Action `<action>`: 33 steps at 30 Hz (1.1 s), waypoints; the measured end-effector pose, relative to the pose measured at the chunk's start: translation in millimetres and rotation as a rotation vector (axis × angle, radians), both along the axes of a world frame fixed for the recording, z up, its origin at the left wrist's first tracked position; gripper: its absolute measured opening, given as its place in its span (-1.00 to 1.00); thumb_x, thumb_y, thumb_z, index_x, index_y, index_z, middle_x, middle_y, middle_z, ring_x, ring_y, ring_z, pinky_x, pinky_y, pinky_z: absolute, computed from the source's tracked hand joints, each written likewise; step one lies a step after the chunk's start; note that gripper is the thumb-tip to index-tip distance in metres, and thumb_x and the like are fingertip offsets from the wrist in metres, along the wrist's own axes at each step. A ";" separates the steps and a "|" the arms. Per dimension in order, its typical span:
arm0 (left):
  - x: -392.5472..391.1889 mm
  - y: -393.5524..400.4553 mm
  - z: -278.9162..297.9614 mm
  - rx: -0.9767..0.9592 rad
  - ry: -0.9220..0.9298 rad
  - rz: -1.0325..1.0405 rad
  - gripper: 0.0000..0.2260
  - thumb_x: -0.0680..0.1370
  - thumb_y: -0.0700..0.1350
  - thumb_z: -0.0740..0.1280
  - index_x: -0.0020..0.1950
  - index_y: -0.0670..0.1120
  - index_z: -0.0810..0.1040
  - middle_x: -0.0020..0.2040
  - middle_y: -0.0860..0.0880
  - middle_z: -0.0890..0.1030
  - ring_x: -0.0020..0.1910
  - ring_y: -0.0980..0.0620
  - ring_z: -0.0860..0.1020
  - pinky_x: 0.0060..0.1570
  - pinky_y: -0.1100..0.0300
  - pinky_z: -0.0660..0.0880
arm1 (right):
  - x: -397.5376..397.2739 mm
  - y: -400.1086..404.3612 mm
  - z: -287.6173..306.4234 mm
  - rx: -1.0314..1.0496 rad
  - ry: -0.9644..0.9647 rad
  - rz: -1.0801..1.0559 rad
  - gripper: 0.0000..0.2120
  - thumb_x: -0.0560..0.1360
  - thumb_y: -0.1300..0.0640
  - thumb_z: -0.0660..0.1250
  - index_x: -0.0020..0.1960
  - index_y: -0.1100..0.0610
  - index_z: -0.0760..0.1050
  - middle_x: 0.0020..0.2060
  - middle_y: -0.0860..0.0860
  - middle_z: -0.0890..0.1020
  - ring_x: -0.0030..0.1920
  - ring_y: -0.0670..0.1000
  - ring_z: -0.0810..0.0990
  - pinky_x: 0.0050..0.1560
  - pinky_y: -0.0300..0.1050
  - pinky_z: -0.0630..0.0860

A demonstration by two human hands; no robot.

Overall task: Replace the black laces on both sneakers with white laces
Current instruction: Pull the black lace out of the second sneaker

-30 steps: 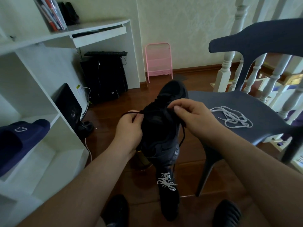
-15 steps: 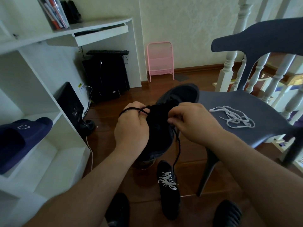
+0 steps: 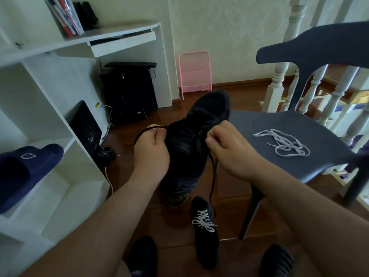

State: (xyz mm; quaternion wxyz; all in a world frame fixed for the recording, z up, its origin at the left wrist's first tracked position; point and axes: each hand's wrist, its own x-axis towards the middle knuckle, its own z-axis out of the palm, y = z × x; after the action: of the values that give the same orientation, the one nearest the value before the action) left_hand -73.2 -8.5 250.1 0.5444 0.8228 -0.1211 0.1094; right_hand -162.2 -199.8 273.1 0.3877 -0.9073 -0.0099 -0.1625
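Above wooden floor, both hands pinch black lace on unbranded sneaker.

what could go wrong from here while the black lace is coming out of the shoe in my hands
The sneaker is held up only by the left hand and right hand pinching its black lace; a hard tug might drop it onto the relaced sneaker below. The white lace lies loosely tangled on the chair and may knot.

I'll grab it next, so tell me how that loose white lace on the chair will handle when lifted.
The white lace lies in loose tangled loops on the chair seat, so probably floppy, light, and apt to snag on itself.
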 end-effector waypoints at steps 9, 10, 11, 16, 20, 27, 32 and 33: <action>-2.0 6.1 4.9 0.043 -0.135 -0.010 -0.78 0.73 -0.08 0.20 0.08 0.00 0.65 -0.04 0.10 0.66 0.00 0.12 0.61 0.04 0.11 0.51 | 2.7 6.0 -10.3 -0.082 -0.283 -0.069 -0.87 0.60 0.12 0.42 0.14 0.02 0.65 -0.01 -0.12 0.61 -0.01 -0.16 0.56 0.02 -0.41 0.43; -1.8 6.2 5.0 0.043 -0.141 -0.015 -0.78 0.73 -0.09 0.20 0.09 0.00 0.65 -0.03 0.11 0.66 0.02 0.12 0.60 0.05 0.13 0.51 | 2.8 7.3 -9.7 -0.039 -0.285 -0.085 -0.90 0.59 0.16 0.43 0.08 0.01 0.66 -0.04 -0.13 0.62 -0.02 -0.16 0.57 0.02 -0.37 0.47; -2.0 6.2 5.2 0.047 -0.141 -0.017 -0.78 0.73 -0.10 0.20 0.10 0.00 0.65 -0.03 0.12 0.66 0.02 0.14 0.60 0.04 0.17 0.50 | 3.3 7.8 -9.4 0.009 -0.261 -0.095 -0.89 0.59 0.17 0.42 0.03 -0.02 0.65 -0.05 -0.15 0.62 -0.03 -0.16 0.57 0.01 -0.33 0.49; 8.7 8.7 3.9 0.029 -0.013 0.008 -0.76 0.74 -0.10 0.21 -0.01 0.00 0.64 -0.08 0.07 0.66 -0.04 0.14 0.59 -0.08 0.24 0.42 | 3.2 12.3 2.6 0.461 -0.097 0.001 -0.80 0.62 0.27 0.35 -0.11 0.02 0.60 -0.08 -0.02 0.58 -0.25 -0.12 0.51 -0.13 -0.15 0.51; 13.0 10.1 1.6 0.033 0.026 -0.003 -0.73 0.74 -0.09 0.22 -0.07 0.03 0.64 -0.10 0.05 0.67 -0.05 0.09 0.61 -0.04 0.12 0.48 | -2.8 8.1 15.0 0.915 0.101 0.106 -0.78 0.65 0.33 0.25 -0.09 0.13 0.59 -0.25 0.08 0.59 -0.29 -0.01 0.48 -0.31 -0.18 0.39; 0.4 5.9 5.0 0.208 -0.099 0.009 -0.76 0.72 -0.13 0.21 0.01 0.19 0.56 -0.03 0.18 0.63 0.03 0.06 0.59 0.02 0.11 0.50 | -2.8 -2.8 3.1 -0.083 0.099 -0.044 -0.74 0.59 -0.19 0.36 -0.14 -0.04 0.50 -0.31 -0.07 0.58 -0.29 -0.12 0.53 -0.24 -0.15 0.49; 3.7 3.8 3.0 0.214 -0.064 -0.004 -0.74 0.72 -0.13 0.20 -0.01 0.17 0.58 -0.04 0.16 0.64 0.04 0.03 0.59 0.03 0.07 0.51 | 0.8 -2.3 2.1 0.070 0.073 0.009 -0.79 0.66 -0.01 0.34 -0.15 -0.04 0.57 -0.41 -0.12 0.51 -0.39 -0.14 0.44 -0.31 -0.21 0.42; 6.0 4.4 3.0 0.186 -0.042 -0.003 -0.74 0.73 -0.12 0.20 -0.03 0.16 0.58 -0.05 0.15 0.64 0.02 0.05 0.59 0.00 0.10 0.49 | 0.0 -3.7 3.7 0.214 0.104 0.034 -0.78 0.67 0.05 0.31 -0.15 0.01 0.56 -0.39 -0.12 0.49 -0.35 -0.12 0.45 -0.30 -0.19 0.42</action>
State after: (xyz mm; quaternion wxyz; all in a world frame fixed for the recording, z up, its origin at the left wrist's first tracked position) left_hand -67.2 -4.0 253.1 0.4633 0.8671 -0.1433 0.1139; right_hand -162.1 -203.5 276.8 0.4848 -0.8678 0.0125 -0.1087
